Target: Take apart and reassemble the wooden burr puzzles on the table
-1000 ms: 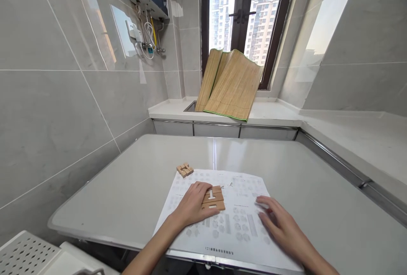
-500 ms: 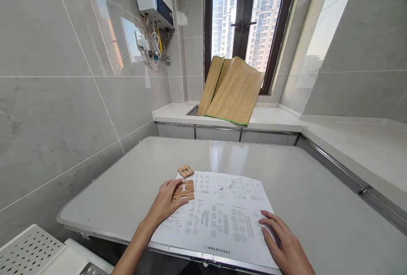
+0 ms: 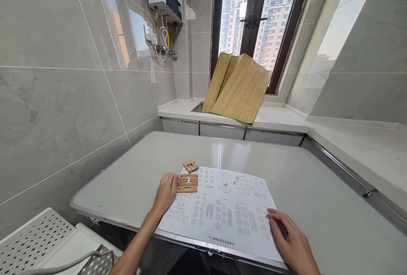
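- Head view: the left hand [image 3: 166, 191] was at the left end of the flat wooden pieces [image 3: 187, 188], its fingertips against them; whether its grip was clamped on them I could not tell, as the thumb was hidden.
- These pieces lay side by side near the far left corner of the printed sheet [image 3: 248, 247], with a pale T-like gap between the farther ones and a narrow slot in the nearest.
- Just beyond them, at the sheet's far left corner, sat a small cluster of wooden blocks [image 3: 190, 166].
- The right hand [image 3: 294, 241] was over the right edge of the sheet, toward the worktop's near edge; its grip was empty, with thumb and forefinger apart and the fingers loosely bent.
- The sheet lay flat on the worktop [image 3: 127, 181], reaching its near edge, and carried rows of small grey figures too faint to read.
- Behind the far edge of the worktop ran a white ledge [image 3: 282, 114], where a folded straw mat [image 3: 241, 90] leaned toward the window [image 3: 237, 16].
- Past the worktop's near left corner stood a white plastic rack [image 3: 34, 239] with holes, a grey tube [image 3: 71, 263] lying beside it.
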Demonstrator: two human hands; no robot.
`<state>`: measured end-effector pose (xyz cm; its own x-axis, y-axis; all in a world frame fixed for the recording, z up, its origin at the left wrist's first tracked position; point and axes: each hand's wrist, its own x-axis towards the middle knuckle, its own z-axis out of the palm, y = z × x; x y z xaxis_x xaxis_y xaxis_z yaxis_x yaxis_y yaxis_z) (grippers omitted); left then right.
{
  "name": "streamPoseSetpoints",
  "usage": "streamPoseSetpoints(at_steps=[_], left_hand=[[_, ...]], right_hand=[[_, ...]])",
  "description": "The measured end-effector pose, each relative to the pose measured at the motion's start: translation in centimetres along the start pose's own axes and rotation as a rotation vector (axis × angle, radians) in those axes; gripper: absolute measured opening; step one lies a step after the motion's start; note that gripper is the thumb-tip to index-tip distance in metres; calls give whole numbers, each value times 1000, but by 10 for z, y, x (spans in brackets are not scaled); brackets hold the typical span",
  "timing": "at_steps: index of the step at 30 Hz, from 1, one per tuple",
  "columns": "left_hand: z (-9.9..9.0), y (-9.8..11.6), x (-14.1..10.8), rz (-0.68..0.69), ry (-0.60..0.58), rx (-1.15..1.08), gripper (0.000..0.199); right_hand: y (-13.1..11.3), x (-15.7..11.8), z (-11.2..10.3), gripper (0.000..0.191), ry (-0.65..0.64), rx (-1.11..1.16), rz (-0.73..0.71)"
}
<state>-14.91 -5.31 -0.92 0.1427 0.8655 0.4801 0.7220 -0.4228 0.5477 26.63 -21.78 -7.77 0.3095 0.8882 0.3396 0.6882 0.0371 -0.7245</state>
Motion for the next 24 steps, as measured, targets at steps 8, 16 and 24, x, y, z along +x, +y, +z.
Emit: streamPoseSetpoints(at_steps=[8,16,24], left_hand=[[0,2,-1,8,-7,-2,41],[-4,7,-2,-5,-6,-5,32],[-2,-4,-2,-66,27,-26,29]], right_hand=[[-3,0,-2,29,5,-33,-3],[-2,-1,0,31,62,-83,-33],[1,1,6,27,109,-119,-19]])
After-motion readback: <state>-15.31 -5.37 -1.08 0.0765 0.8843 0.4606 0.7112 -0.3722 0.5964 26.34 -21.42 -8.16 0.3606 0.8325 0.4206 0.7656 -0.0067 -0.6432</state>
